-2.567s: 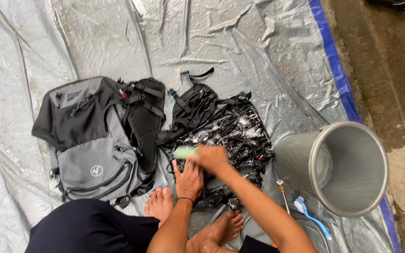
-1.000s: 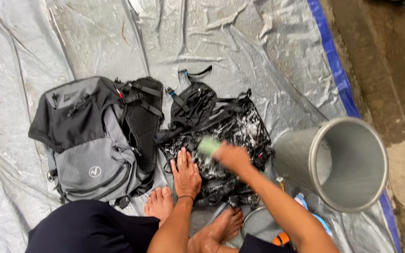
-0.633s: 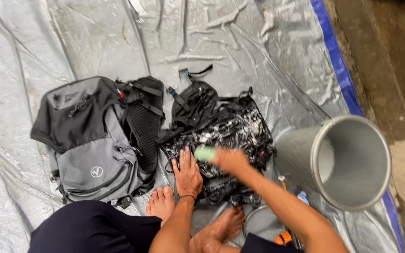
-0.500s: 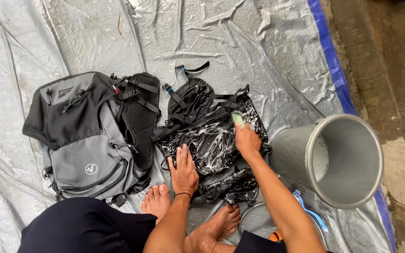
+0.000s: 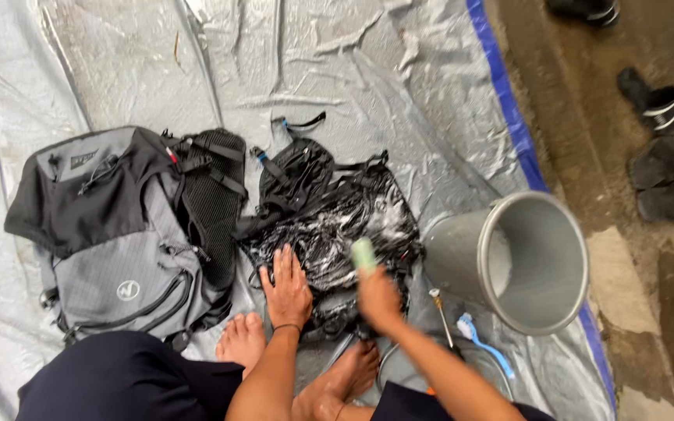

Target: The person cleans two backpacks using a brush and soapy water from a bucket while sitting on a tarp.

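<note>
Two bare hands are seen over a wet, soapy black fabric bag that is spread flat on a crinkled grey plastic tarpaulin on the ground. The left hand is laid open, fingers spread, flat on the near edge of the soapy bag. The right hand is blurred and is closed around a pale green scrubbing brush, which is held against the bag's lower right part. A grey and black backpack is laid just beside the soapy bag, on its left, with its black mesh straps turned up. A grey plastic bucket is tipped on its side to the right of the bag, its mouth turned towards the camera. A blue-handled toothbrush is seen lying near the bucket's rim. Bare feet are placed on the tarpaulin just below the left hand. Dark sandals are set on the wet concrete beyond the tarpaulin's blue edge.
</note>
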